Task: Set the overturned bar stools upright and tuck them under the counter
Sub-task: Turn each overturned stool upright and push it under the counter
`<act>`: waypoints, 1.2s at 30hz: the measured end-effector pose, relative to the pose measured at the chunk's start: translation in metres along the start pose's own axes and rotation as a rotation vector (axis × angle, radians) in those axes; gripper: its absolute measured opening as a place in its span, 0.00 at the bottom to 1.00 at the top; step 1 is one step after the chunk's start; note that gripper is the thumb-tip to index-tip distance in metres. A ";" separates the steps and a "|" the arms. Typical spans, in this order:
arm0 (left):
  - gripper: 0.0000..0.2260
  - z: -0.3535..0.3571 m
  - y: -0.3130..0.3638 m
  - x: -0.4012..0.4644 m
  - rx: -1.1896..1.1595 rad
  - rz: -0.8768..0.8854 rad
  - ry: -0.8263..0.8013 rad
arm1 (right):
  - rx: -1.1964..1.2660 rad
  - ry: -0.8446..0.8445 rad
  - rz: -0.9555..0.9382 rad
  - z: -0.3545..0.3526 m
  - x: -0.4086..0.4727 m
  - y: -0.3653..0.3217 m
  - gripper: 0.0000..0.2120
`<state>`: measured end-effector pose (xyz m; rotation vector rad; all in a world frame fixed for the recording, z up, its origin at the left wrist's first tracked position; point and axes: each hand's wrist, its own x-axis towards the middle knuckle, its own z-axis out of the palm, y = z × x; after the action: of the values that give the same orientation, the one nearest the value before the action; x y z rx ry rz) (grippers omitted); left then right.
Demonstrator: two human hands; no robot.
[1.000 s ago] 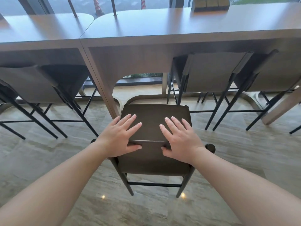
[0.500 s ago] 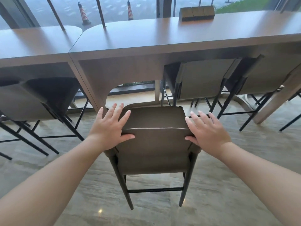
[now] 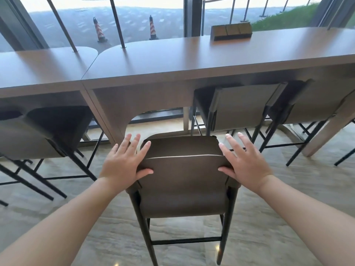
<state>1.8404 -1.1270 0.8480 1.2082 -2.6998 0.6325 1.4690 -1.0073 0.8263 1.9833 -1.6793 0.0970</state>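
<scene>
An upright stool (image 3: 184, 181) stands before the desk (image 3: 192, 62). The left hand (image 3: 123, 164) and right hand (image 3: 247, 167), fingers straight, flank its backrest, thumbs pressing the rear face.

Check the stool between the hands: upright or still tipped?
Upright. The stool stands with its visible legs on the floor, backrest up, left hand and right hand at its backrest sides.
</scene>
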 end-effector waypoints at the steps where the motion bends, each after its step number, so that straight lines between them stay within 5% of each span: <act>1: 0.37 0.002 -0.003 0.004 -0.004 -0.001 0.003 | 0.008 0.021 -0.004 0.002 0.005 0.002 0.34; 19: 0.37 0.012 -0.013 -0.010 -0.020 -0.340 -0.025 | 0.158 0.272 -0.177 0.025 0.113 0.013 0.32; 36: 0.38 0.015 -0.029 0.035 -0.055 -0.464 -0.133 | 0.211 0.146 -0.204 0.045 0.192 0.037 0.37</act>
<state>1.8391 -1.1745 0.8529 1.8313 -2.3736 0.4203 1.4651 -1.2014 0.8747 2.2319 -1.4165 0.3484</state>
